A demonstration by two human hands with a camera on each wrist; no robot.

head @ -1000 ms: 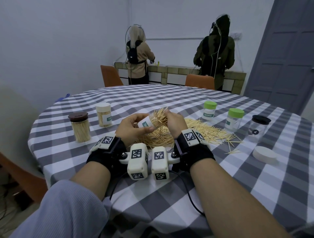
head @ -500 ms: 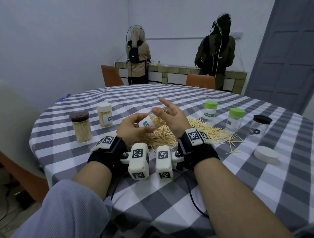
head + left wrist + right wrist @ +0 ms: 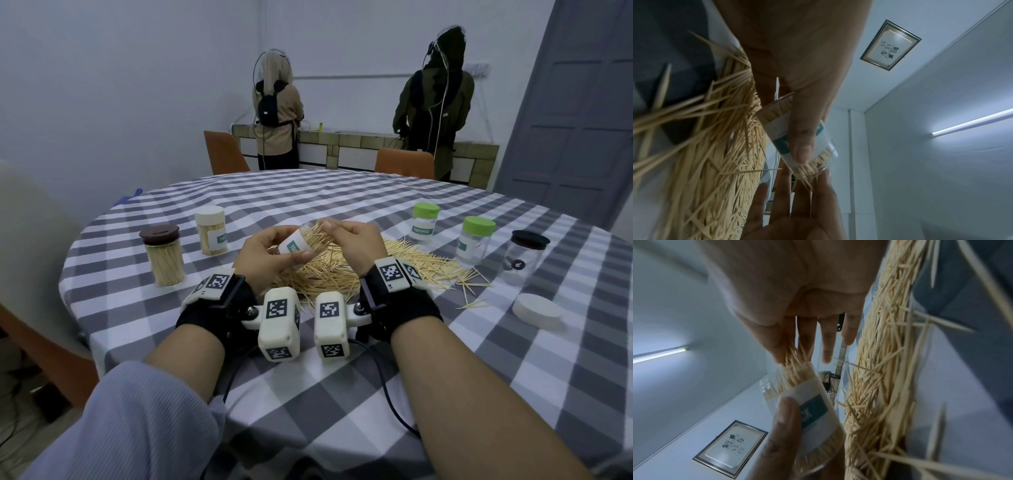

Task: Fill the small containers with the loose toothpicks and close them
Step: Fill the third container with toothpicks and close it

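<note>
My left hand (image 3: 274, 255) holds a small clear container (image 3: 294, 244) with a teal label, tilted with its mouth toward the right. Toothpicks stick out of that mouth. My right hand (image 3: 337, 231) is at the mouth, and its thumb and forefinger pinch the protruding toothpick ends (image 3: 795, 356). In the right wrist view the container (image 3: 816, 402) shows packed sticks, with the left thumb (image 3: 785, 426) on its label. The left wrist view shows the container (image 3: 777, 124) and my right palm (image 3: 793, 219) beyond it. A big loose toothpick pile (image 3: 428, 263) lies on the checked cloth under both hands.
Left of the hands stand a full brown-lidded jar (image 3: 162, 257) and a full white-lidded container (image 3: 210, 229). To the right are two green-lidded containers (image 3: 424, 219) (image 3: 478, 240), a black-lidded clear jar (image 3: 527, 257) and a loose white lid (image 3: 537, 310). Two people stand at the far counter.
Half a second ago my right hand was lifted open off the container. It has come back down onto the toothpick ends at the mouth. The left hand kept holding the container.
</note>
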